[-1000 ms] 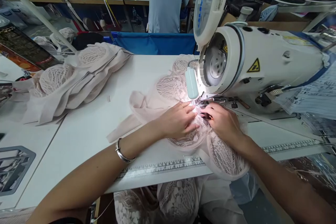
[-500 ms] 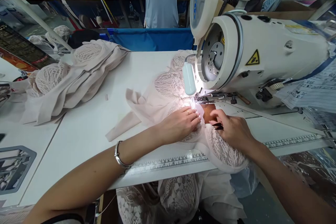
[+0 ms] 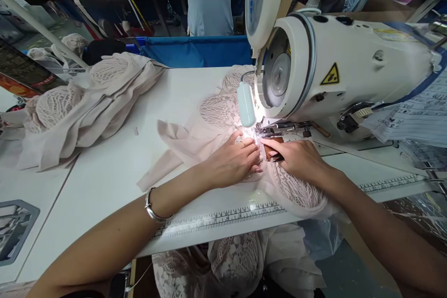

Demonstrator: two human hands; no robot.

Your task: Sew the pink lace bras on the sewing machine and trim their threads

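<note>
A pale pink lace bra (image 3: 218, 111) lies under the needle area of the white sewing machine (image 3: 352, 65), one lace cup (image 3: 296, 188) hanging towards the table's front edge. My left hand (image 3: 235, 160) presses down on the bra just left of the needle, its fingers bent and closed on the cloth. From the right, my right hand (image 3: 296, 158) reaches in with its index finger stretched to the fabric edge by the presser foot. Tucked in its other fingers are small black thread snips (image 3: 277, 157), only the pointed blades showing. The exact needle point is washed out by light.
A pile of similar bras (image 3: 91, 98) lies on the left of the table. A small lamp (image 3: 246, 104) hangs beside the machine head. A measuring tape strip (image 3: 223, 218) runs along the front edge. More lace pieces (image 3: 237, 260) rest below it. A person (image 3: 209, 0) sits beyond.
My right hand has moved left and forward, its index finger now extended to the fabric by the presser foot. My left fingers have spread a little. The view has shifted slightly.
</note>
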